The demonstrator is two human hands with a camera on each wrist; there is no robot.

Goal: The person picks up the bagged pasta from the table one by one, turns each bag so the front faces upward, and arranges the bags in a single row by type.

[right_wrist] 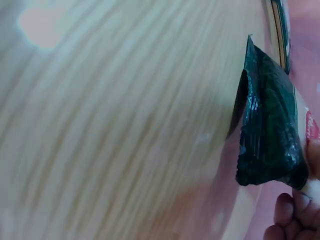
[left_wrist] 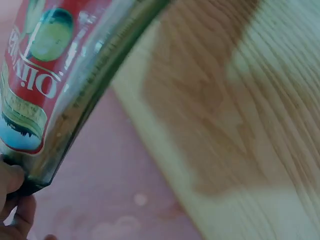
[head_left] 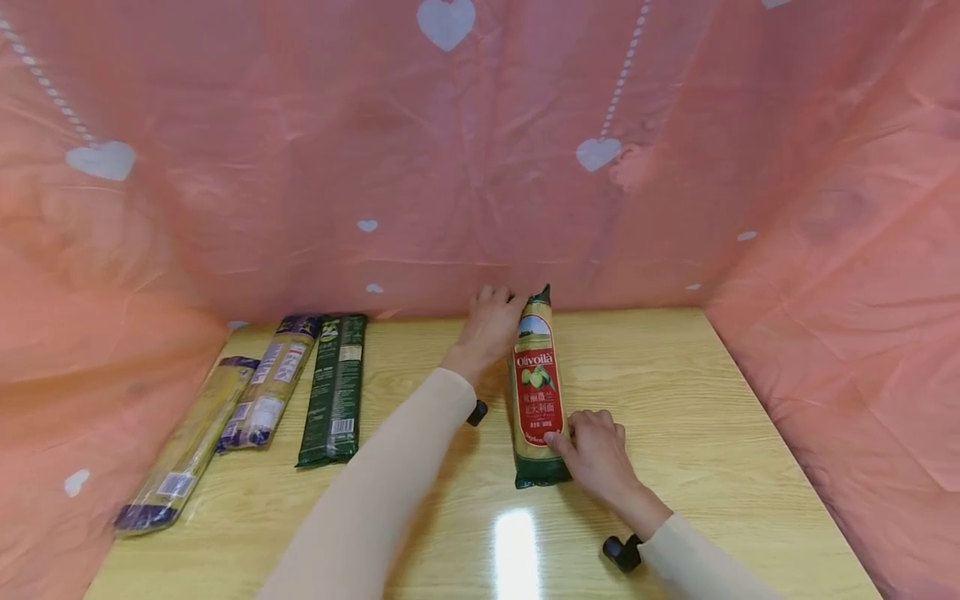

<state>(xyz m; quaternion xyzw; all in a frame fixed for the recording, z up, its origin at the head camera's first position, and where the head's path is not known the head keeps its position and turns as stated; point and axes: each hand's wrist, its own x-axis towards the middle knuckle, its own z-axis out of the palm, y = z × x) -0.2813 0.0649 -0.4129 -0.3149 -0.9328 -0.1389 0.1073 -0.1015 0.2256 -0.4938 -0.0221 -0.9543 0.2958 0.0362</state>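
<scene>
A pack of spaghetti (head_left: 537, 383) with a red label and green ends is held between both hands, its label facing up. At the far end, my left hand (head_left: 493, 323) pinches the green tip; the left wrist view shows thumb and fingers (left_wrist: 24, 216) around that corner of the pack (left_wrist: 35, 95). My right hand (head_left: 600, 454) grips the near right side, thumb over the label and fingers curled at the edge. In the right wrist view, the crimped green end (right_wrist: 270, 120) of the pack stands out past the fingers (right_wrist: 285, 210).
Left on the wooden table (head_left: 645, 375) lie a dark green pack (head_left: 335, 392) and two clear packs with purple ends, one nearer the middle (head_left: 272, 379) and one at the left edge (head_left: 191, 446). A pink sheet (head_left: 480, 167) with hearts encloses the back and sides.
</scene>
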